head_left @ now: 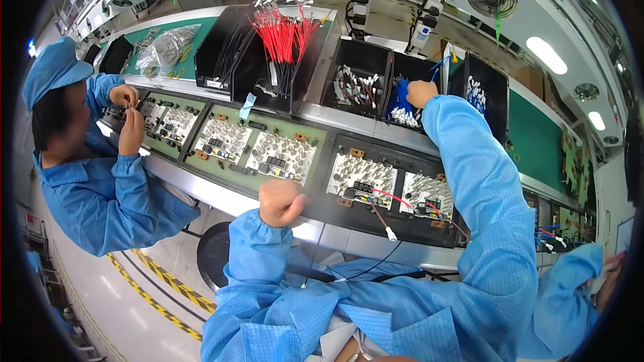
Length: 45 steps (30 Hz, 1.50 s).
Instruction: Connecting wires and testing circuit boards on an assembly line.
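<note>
My left hand (280,202) hovers in a loose fist over the front edge of the line, beside a green fixture board, with nothing visible in it. My right hand (421,94) reaches into a black bin of blue wires (401,102) with white connectors, fingers closed; a blue wire (439,67) sticks up beside it, though the fingertips are partly hidden. Below, a black fixture tray (320,191) holds two white circuit boards, the left board (362,175) and the right board (428,194). Red wire (392,196) runs between them. A brown wire (383,220) with a white connector hangs over the front.
Red wires (285,37) stand in a black bin at the back left. Another bin (355,84) holds brown and white-tipped wires. Green fixtures (249,149) with boards continue leftward. A co-worker (100,161) in blue sits at left; another person's sleeve (567,295) shows at lower right.
</note>
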Motion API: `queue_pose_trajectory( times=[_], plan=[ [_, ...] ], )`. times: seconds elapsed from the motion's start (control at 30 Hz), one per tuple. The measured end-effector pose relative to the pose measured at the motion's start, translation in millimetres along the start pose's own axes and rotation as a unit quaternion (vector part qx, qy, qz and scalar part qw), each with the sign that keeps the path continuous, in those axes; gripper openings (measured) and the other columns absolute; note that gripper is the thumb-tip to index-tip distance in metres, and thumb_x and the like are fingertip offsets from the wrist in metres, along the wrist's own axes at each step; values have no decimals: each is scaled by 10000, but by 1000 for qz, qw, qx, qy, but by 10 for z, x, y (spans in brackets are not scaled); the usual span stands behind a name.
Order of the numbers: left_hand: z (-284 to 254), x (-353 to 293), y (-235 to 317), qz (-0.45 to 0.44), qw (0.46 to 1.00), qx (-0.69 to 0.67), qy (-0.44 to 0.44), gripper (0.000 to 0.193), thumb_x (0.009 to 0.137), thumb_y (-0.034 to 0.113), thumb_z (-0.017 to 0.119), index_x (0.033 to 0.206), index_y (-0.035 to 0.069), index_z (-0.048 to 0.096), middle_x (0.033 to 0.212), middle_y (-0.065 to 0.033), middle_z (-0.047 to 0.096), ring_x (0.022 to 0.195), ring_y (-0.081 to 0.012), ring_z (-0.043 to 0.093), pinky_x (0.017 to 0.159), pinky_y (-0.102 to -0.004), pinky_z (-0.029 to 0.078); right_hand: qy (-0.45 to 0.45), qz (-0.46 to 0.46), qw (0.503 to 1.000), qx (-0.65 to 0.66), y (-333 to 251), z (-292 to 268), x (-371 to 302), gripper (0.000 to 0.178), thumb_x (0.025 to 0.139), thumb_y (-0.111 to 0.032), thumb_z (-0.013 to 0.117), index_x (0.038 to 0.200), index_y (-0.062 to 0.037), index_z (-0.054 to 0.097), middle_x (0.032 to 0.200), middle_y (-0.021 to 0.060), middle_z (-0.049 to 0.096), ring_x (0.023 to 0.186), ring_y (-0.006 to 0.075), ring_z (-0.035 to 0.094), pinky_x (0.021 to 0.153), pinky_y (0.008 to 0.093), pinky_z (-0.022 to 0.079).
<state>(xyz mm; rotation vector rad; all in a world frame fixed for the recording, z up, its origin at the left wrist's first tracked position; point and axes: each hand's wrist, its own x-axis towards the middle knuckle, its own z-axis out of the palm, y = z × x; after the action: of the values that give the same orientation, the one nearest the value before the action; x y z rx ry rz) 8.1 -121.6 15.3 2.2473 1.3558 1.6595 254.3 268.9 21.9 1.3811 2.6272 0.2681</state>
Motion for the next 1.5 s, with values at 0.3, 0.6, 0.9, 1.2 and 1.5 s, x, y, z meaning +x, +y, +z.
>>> queue_pose_trajectory(
  times=[0.3, 0.6, 0.9, 1.2, 1.5],
  plan=[
    [-25, -84, 12, -24, 999, -16, 21, 201, 723, 18, 634, 561, 23, 516, 524, -94, 439, 445, -286, 446, 425, -373, 313, 97, -12, 995, 0, -5, -189, -89, 241, 802, -326, 632, 797, -107, 733, 831, 138, 710, 853, 310, 687, 740, 463, 499],
    [-66, -103, 23, -17, 999, -8, 30, 186, 720, 17, 639, 576, 26, 523, 528, -98, 447, 445, -290, 447, 423, -376, 316, -90, 34, 995, 30, -12, 41, -60, 323, 843, -345, 572, 990, -95, 712, 1056, 147, 686, 1015, 340, 638, 838, 510, 479],
    [-137, -101, -3, -7, 1000, 22, 7, 289, 860, 123, 565, 598, 25, 635, 512, -60, 526, 435, -219, 508, 429, -330, 367, -1, 33, 988, 154, 74, -293, -53, 213, 727, -249, 666, 773, -54, 739, 874, 182, 699, 864, 347, 674, 779, 426, 539],
    [-192, -142, -54, -5, 1000, 15, 14, 285, 865, 108, 561, 605, 20, 636, 512, -64, 528, 436, -214, 505, 429, -327, 365, 14, 70, 821, 566, 129, -723, -170, 179, 915, -278, 499, 879, -109, 548, 715, -19, 513, 601, 94, 508, 603, 280, 463],
    [-176, -178, 17, -22, 999, -14, 40, 232, 782, 55, 614, 577, 13, 515, 523, -123, 449, 451, -308, 446, 438, -388, 335, -28, 46, 882, 468, 123, -831, -581, 184, 941, -187, 456, 944, -61, 591, 676, 8, 519, 513, 111, 507, 431, 270, 442]
  ],
)
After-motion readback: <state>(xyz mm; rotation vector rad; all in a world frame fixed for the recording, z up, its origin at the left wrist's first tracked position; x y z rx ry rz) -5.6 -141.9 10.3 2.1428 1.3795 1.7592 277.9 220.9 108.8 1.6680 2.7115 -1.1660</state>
